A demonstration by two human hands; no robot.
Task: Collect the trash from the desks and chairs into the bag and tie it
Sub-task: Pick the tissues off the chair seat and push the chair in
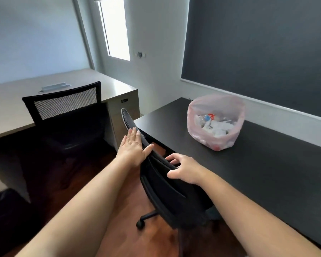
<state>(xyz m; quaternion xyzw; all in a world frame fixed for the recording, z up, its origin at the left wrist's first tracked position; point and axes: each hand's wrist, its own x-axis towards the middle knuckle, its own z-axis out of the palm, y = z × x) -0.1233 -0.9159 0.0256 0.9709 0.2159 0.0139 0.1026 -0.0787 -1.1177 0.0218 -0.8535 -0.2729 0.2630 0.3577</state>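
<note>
A pink translucent trash bag [216,120] stands open on the black desk [267,173], holding crumpled paper, a bottle and other trash. A black office chair [167,186] is pushed against the desk's near-left edge. My left hand [132,147] lies flat with straight fingers against the top of the chair's backrest, thumb across the rim. My right hand [183,168] rests on the backrest's upper edge, its fingers curled over the rim and thumb on the near side. Both hands are well short of the bag.
A second black mesh-back chair [63,112] stands at a beige desk [104,86] on the left, which carries a grey cable tray [54,87]. A dark bin [0,206] sits at the lower left. Wooden floor shows between the desks.
</note>
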